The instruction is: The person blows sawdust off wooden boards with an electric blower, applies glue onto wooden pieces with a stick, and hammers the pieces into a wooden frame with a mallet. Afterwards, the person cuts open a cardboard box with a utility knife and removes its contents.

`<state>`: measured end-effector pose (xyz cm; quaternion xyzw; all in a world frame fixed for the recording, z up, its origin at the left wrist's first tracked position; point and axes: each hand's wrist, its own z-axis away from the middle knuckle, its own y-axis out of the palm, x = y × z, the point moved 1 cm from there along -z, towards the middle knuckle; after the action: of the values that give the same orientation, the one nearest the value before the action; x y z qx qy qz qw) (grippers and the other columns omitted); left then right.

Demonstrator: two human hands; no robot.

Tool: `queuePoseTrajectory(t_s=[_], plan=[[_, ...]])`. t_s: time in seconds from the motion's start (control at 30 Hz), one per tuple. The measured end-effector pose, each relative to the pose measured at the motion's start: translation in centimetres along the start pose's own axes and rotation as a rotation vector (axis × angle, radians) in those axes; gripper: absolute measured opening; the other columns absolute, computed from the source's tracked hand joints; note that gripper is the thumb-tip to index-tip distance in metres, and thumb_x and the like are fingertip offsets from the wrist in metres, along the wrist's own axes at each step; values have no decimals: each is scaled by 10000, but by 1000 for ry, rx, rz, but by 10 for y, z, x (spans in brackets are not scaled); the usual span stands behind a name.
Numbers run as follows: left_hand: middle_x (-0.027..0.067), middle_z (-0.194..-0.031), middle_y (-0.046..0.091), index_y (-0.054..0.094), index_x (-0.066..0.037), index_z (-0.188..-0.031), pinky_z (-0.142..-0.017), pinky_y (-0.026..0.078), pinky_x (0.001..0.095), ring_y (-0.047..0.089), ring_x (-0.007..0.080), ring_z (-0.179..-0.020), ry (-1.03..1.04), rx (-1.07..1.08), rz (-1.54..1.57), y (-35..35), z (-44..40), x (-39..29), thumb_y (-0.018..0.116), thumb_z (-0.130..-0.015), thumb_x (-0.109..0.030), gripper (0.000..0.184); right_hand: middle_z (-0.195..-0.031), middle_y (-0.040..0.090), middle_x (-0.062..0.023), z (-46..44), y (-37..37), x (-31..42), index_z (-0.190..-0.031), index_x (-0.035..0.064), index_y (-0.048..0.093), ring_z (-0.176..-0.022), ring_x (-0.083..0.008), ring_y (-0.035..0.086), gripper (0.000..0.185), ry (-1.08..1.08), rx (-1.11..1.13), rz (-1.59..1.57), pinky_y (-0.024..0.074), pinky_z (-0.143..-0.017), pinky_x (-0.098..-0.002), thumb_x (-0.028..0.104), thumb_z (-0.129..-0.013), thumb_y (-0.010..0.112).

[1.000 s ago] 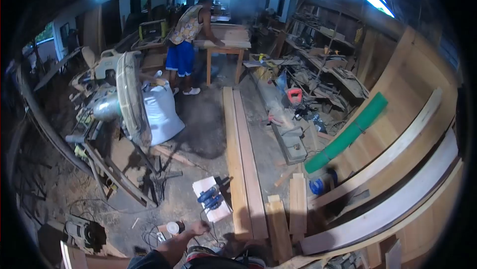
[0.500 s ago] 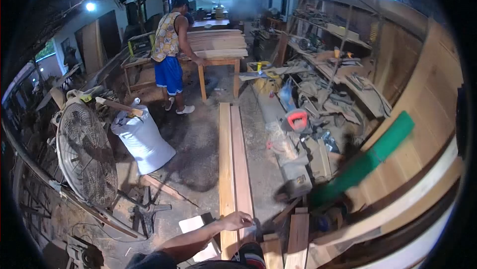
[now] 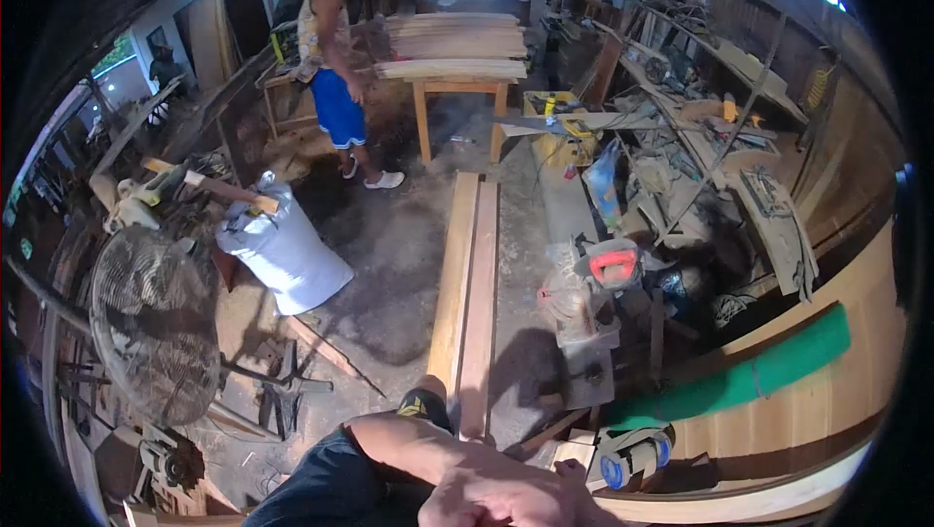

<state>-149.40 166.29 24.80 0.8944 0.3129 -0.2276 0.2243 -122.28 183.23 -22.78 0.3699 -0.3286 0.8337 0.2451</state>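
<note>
My left forearm reaches in from the lower left out of a dark sleeve. My left hand [image 3: 501, 483] is at the bottom edge, bent over the near end of two long wooden boards. Its fingers are partly cut off by the frame. More skin shows beside it at the lower right, possibly my right hand, but I cannot separate the two. The yellowish board [image 3: 453, 284] and the pinkish board [image 3: 479, 313] run side by side away from me. A dark item with a yellow mark [image 3: 425, 405] shows beside the yellowish board.
A co-worker [image 3: 331, 50] in blue shorts stands by a table [image 3: 465, 87] stacked with planks [image 3: 452, 40]. At left are a floor fan [image 3: 156, 323] and a white sack [image 3: 292, 254]. Tools, a red-handled saw [image 3: 613, 266] and a green strip [image 3: 749, 381] occupy the right.
My left hand has come lower and closer to me, off the boards. The co-worker has straightened up with an arm lowered from the table. My view has shifted.
</note>
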Motion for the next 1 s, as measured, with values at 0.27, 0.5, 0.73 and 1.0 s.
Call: queuePoseTrajectory(t_s=[0.27,0.5,0.73,1.0], plan=[[213,-1087,627,519,-44,-662,-689,489,411,559,262,-685,155,71,191,-184,5,-67,615,-969,-219,366,-843,723,-158,-100,94,-71,-967,31,724,-752,-246,678,371,39,73,267,542,-718,-405,385,-882,656],[225,-1211,628,633,14,-875,-775,514,431,628,298,-883,-232,168,68,-411,42,-181,659,-961,-229,258,-873,734,-151,-218,164,157,-975,15,722,-783,-270,685,338,251,-5,181,540,-736,-418,330,-855,700],[193,-1279,624,628,9,-1190,-961,500,427,599,297,-1159,-624,114,-177,-546,151,-167,666,-973,-222,320,-909,742,-146,-288,200,323,-982,6,719,-823,-292,693,312,217,-81,-98,540,-761,-431,278,-830,731],[195,-1315,619,598,-48,-1336,-1019,480,416,565,300,-1259,-1111,-271,-508,-688,300,-122,652,-986,-250,408,-875,744,-119,-391,160,418,-937,69,767,-797,-227,707,319,164,-335,111,546,-752,-359,364,-814,755]])
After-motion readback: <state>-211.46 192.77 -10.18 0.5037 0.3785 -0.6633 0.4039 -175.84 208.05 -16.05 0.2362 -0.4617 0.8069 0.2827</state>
